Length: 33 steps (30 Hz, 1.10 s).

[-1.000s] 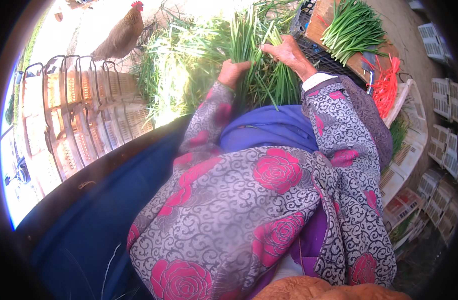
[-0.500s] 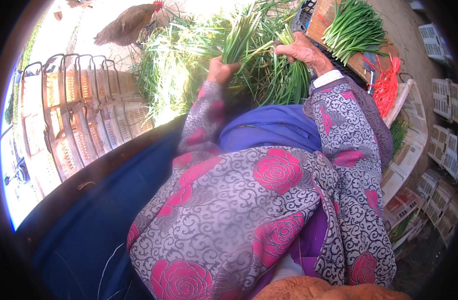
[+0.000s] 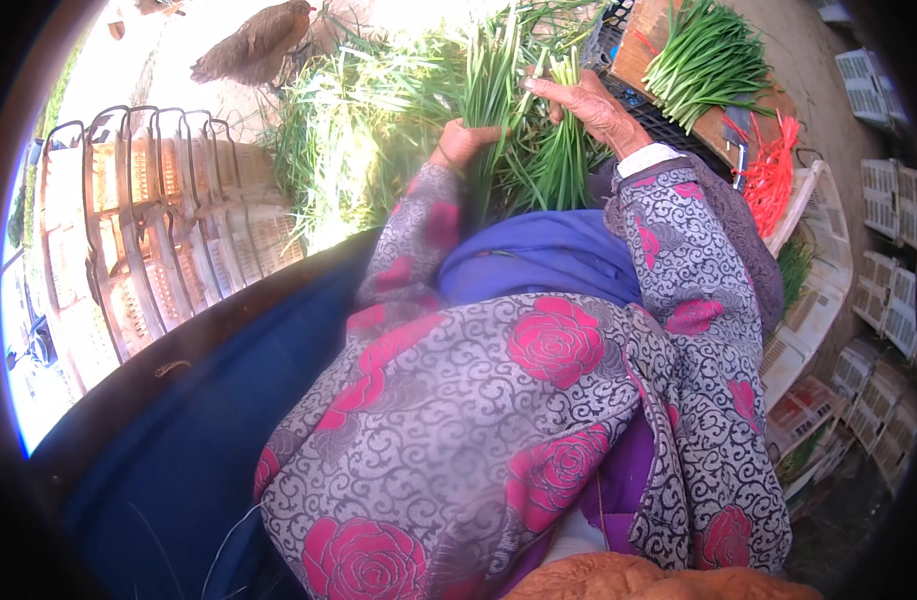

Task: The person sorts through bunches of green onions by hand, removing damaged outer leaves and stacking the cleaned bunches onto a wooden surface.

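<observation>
My left hand [image 3: 461, 142] is closed around a bunch of long green chives [image 3: 494, 95], gripping the stalks low down. My right hand [image 3: 591, 103] reaches over from the right and pinches stalks of the same bunch near its top, fingers pointing left. A larger loose heap of green chives [image 3: 374, 110] lies spread on the ground behind the bunch. Both forearms wear grey sleeves patterned with red roses, and a blue cloth covers my lap.
A brown hen [image 3: 254, 48] stands at the top left behind the greens. Stacked pale plastic crates [image 3: 149, 220] sit on the left. A board with a sorted chive bundle [image 3: 704, 65] and red ties [image 3: 774, 165] lies at right, with more white crates [image 3: 884, 300] beyond.
My two hands have come closer together on the chive bunch and lifted it a little. The hen has walked to the right along the top edge.
</observation>
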Each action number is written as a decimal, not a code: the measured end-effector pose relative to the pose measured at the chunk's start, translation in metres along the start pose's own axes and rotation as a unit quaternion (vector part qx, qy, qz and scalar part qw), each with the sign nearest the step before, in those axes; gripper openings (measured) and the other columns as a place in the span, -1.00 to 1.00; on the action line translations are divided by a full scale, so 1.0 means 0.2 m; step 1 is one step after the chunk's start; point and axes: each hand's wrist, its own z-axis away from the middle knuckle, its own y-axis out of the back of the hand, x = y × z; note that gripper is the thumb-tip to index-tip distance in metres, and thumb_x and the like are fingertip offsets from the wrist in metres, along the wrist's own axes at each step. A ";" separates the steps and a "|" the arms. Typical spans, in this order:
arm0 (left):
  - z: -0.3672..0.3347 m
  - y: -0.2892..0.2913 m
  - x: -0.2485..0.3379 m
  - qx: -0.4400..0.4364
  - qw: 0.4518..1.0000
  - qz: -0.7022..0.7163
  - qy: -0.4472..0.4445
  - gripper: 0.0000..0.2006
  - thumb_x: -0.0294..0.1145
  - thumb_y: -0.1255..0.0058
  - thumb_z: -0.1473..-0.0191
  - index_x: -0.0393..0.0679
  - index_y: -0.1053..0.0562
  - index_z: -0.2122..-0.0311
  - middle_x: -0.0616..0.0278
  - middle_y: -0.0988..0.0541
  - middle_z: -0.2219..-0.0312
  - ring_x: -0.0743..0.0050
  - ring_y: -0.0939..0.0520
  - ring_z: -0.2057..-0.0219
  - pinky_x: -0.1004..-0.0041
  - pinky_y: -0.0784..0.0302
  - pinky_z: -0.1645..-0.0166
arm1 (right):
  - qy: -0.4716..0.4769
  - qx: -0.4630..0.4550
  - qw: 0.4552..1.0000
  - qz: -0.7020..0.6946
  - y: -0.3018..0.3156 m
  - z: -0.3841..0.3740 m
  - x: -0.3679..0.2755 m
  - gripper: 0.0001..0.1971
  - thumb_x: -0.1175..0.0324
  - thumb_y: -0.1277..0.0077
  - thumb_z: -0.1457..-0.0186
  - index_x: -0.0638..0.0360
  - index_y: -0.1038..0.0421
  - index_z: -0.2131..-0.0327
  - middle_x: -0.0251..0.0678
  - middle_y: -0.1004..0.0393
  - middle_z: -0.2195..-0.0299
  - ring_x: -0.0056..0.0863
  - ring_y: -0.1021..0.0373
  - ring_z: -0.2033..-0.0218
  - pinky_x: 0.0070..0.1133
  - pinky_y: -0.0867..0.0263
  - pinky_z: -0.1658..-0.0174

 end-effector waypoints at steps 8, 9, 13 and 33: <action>-0.17 0.44 -0.06 0.050 0.998 -0.032 0.006 -0.67 -0.53 -0.15 0.07 -0.42 -0.55 0.14 -0.05 -0.67 0.27 0.19 -0.72 0.34 0.31 -0.68 0.29 | 0.052 0.056 0.986 0.146 0.35 0.06 -0.02 -0.63 0.09 -0.05 -0.16 0.22 -0.55 0.16 -0.30 -0.53 0.49 -0.58 -0.36 0.53 -0.54 -0.33 0.37; -0.10 0.37 0.02 0.013 0.999 -0.045 0.011 -0.64 -0.51 -0.12 0.06 -0.44 -0.54 0.11 -0.06 -0.67 0.24 0.13 -0.71 0.29 0.27 -0.68 0.19 | -0.064 0.088 0.966 0.234 0.41 0.06 0.01 -0.62 0.09 -0.05 -0.12 0.18 -0.58 0.16 -0.22 -0.58 0.49 -0.47 -0.45 0.48 -0.47 -0.39 0.28; -0.11 0.47 0.00 -0.029 0.996 -0.082 -0.017 -0.54 -0.48 -0.13 0.05 -0.43 -0.46 -0.01 -0.10 -0.60 0.08 0.11 -0.68 0.17 0.18 -0.61 0.02 | -0.067 0.017 0.940 0.335 0.34 0.04 0.08 -0.59 0.10 -0.05 -0.15 0.31 -0.54 0.18 -0.18 -0.60 0.39 -0.43 -0.48 0.44 -0.46 -0.39 0.26; 0.01 0.03 -0.01 -0.072 0.995 0.059 0.025 -0.75 -0.41 -0.17 -0.09 -0.29 -0.51 0.14 0.06 -0.65 0.32 0.24 -0.69 0.38 0.30 -0.66 0.30 | 0.029 0.063 0.998 0.011 -0.01 0.01 0.00 -0.62 0.28 -0.25 -0.05 0.30 -0.50 0.11 -0.41 -0.51 0.43 -0.66 -0.35 0.57 -0.65 -0.28 0.52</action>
